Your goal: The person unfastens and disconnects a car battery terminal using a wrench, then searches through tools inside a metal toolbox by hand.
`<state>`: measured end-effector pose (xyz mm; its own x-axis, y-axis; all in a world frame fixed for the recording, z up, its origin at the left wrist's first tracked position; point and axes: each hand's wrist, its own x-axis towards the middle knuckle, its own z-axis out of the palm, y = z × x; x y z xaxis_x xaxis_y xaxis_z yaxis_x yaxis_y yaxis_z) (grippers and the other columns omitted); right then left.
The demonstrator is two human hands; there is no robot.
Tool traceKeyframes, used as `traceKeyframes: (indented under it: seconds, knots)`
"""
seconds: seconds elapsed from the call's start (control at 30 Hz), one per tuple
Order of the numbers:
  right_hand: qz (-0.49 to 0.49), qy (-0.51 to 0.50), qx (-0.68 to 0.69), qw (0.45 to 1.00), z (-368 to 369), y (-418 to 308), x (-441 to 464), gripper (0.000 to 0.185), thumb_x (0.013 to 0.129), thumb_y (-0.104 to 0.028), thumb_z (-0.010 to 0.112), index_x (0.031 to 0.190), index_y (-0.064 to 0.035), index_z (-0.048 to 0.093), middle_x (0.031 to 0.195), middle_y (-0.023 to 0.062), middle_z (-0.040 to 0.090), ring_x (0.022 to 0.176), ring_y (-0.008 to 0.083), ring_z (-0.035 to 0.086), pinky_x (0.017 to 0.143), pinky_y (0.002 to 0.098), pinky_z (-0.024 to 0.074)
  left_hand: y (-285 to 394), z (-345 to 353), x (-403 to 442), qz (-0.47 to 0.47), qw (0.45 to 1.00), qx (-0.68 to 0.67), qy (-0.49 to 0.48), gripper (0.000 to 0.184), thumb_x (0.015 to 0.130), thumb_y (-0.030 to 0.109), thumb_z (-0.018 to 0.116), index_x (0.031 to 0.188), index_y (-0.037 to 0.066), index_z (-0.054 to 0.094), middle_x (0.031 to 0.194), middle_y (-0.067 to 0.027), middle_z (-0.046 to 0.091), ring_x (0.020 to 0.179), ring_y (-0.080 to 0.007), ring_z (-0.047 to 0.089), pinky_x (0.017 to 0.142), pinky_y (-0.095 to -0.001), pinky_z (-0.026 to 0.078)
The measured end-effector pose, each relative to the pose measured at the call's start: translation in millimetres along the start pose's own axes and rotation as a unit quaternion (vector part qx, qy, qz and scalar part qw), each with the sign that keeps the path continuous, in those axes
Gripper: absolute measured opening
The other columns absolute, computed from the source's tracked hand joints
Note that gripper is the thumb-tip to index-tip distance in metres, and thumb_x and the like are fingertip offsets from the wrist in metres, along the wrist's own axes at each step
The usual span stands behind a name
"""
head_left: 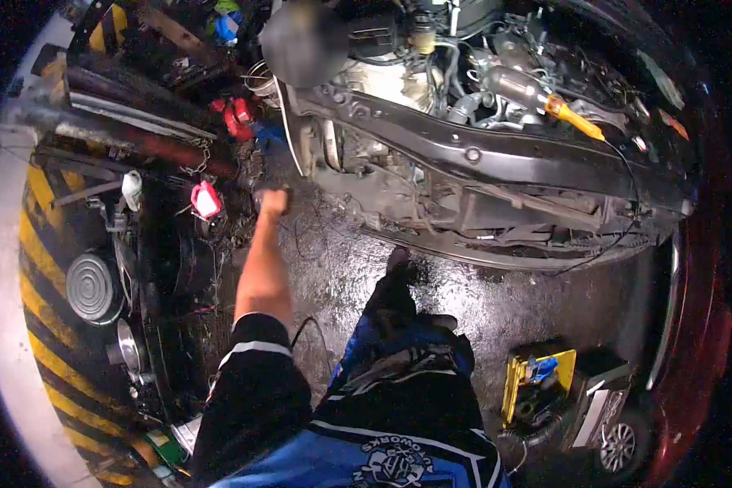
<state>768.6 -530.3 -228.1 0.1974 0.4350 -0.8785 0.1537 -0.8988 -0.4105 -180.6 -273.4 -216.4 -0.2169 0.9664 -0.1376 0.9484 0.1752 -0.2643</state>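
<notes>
My left hand (275, 202) reaches forward at the end of my outstretched arm. Its fingers look curled closed, beside a small dark shape on its left side; whether they hold it, I cannot make out. To the right of the hand is the car's exposed front end (464, 207), with a black crossbar (431, 138) above it. A red bottle with a white label (206, 199) is left of the hand, near a hanging chain (201, 156). My right hand is out of view.
A yellow work light (573, 118) with a black cord lies over the engine bay. Behind me at right are a yellow tray (510, 389) and a wheel (618, 446). Yellow-black stripes (45, 276) edge the left side. The floor (317, 268) looks wet. A blurred patch covers part of the top.
</notes>
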Motion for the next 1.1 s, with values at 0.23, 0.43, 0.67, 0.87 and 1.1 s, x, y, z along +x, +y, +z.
traceKeyframes:
  seconds: [0.23,0.43,0.67,0.87,1.1]
  knots:
    - [-0.136,-0.046,0.187,0.972,35,-119,22,0.035,0.097,-0.024,0.058,0.126,-0.0032,0.06,0.112,0.0172,0.068,0.096,0.0312,0.068,0.082,0.044,0.0549,86,143,37,-0.167,0.922,-0.338,0.087,0.018,0.087,0.029,0.067,0.077,0.015,0.072,0.071,-0.0035,0.07,0.059,-0.0191,0.063,0.052,-0.0408,0.049]
    - [-0.229,-0.08,-0.055,0.968,128,-233,-6,0.035,0.099,-0.036,0.063,0.119,-0.0078,0.063,0.096,0.0016,0.067,0.077,0.0157,0.063,0.066,0.0312,0.0534,142,162,74,-0.394,0.499,-0.719,0.281,0.04,0.096,0.041,0.064,0.104,0.002,0.068,0.085,-0.0139,0.069,0.078,-0.0298,0.064,0.07,-0.0404,0.049]
    - [-0.371,-0.209,-0.074,0.902,159,-187,15,0.039,0.098,-0.008,0.053,0.137,-0.0101,0.049,0.088,-0.0024,0.056,0.058,0.0093,0.046,0.054,0.029,0.0478,138,68,58,-0.438,0.608,-0.626,0.216,0.057,0.099,0.042,0.057,0.125,-0.009,0.055,0.116,-0.0297,0.064,0.11,-0.0474,0.059,0.097,-0.0496,0.045]
    - [-0.35,-0.153,-0.338,0.86,235,-259,-83,0.04,0.096,-0.011,0.049,0.135,-0.0032,0.045,0.115,0.0103,0.057,0.101,0.0212,0.058,0.093,0.0353,0.0448,151,75,65,-0.479,0.552,-0.646,0.218,0.059,0.1,0.043,0.055,0.132,-0.007,0.049,0.115,-0.0308,0.063,0.109,-0.0495,0.059,0.094,-0.0519,0.046]
    - [-0.314,-0.103,-0.297,0.896,237,-242,-127,0.025,0.098,-0.022,0.052,0.116,-0.0052,0.057,0.093,0.0059,0.058,0.082,0.0179,0.058,0.075,0.0337,0.0472,149,59,67,-0.509,0.615,-0.576,0.178,0.051,0.101,0.046,0.049,0.12,-0.001,0.054,0.109,-0.0307,0.064,0.099,-0.0527,0.06,0.085,-0.0534,0.048]
